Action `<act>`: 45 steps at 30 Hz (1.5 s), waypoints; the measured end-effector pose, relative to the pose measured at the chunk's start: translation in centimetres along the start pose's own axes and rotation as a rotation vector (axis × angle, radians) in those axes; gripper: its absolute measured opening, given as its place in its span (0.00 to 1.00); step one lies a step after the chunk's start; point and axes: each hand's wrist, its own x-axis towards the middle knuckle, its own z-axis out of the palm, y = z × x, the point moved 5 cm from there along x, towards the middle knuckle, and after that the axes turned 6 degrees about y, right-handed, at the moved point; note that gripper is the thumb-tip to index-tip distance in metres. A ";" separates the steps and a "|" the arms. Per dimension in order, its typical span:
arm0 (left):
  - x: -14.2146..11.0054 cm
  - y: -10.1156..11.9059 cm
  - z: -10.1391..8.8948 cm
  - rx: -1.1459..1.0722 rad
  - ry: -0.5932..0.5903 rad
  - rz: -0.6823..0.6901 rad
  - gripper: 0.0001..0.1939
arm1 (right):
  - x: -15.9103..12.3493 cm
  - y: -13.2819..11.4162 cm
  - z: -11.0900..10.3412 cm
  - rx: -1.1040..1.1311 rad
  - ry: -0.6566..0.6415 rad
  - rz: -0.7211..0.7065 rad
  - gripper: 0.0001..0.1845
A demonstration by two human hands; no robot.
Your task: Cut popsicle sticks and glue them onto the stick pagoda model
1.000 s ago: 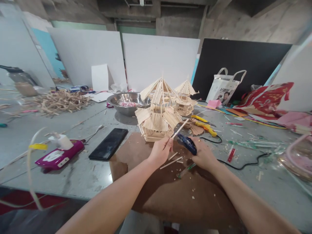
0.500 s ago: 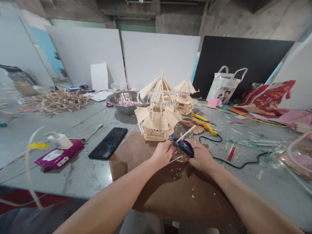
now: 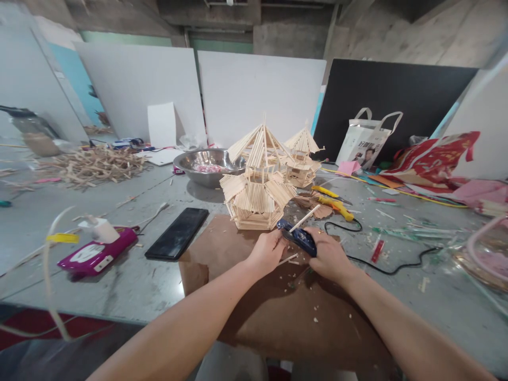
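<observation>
My right hand [image 3: 327,255] is closed around a pair of blue-handled pliers [image 3: 304,241], whose metal head points left. A thin wooden stick [image 3: 305,218] slants across that head, its free end up to the right. The stick's lower end runs into the pinched fingers of my left hand [image 3: 270,250], where the fingertips are partly hidden. Below the fingers shows another short stick [image 3: 288,259]. Just beyond my hands stands a small pavilion model [image 3: 257,198] built of wooden sticks, with a pointed roof. Brown board [image 3: 246,296] lies beneath my hands, dotted with wood bits.
A second stick pavilion [image 3: 302,159] stands behind, beside a steel bowl [image 3: 198,172]. Yellow-handled tools [image 3: 337,207] and a black cord [image 3: 392,271] lie right. To the left are a phone [image 3: 177,233], a purple power strip [image 3: 99,251] and a stick pile [image 3: 99,165].
Almost nothing differs. Both hands, the pliers and the slanted stick keep nearly the same place, with only a very slight shift of the view.
</observation>
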 end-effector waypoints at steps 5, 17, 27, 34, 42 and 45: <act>0.0 -0.1 -0.1 -0.004 0.017 0.008 0.17 | -0.1 -0.1 0.0 0.019 0.017 0.013 0.28; 0.0 0.3 -0.2 0.010 0.024 0.022 0.16 | -0.1 -0.1 0.1 0.014 -0.024 0.045 0.25; 0.0 0.1 -0.2 0.012 0.031 0.023 0.17 | -0.1 -0.1 0.0 -0.001 -0.055 0.066 0.23; 0.1 0.3 -0.3 0.028 0.028 0.016 0.18 | -0.2 -0.2 0.0 -0.028 -0.092 0.077 0.24; 0.0 -0.3 0.1 0.027 0.026 0.013 0.18 | -0.1 0.0 0.1 -0.066 -0.103 0.095 0.23; 0.0 -0.5 0.1 0.072 0.065 0.004 0.15 | 0.0 0.1 0.0 -0.060 -0.082 0.116 0.22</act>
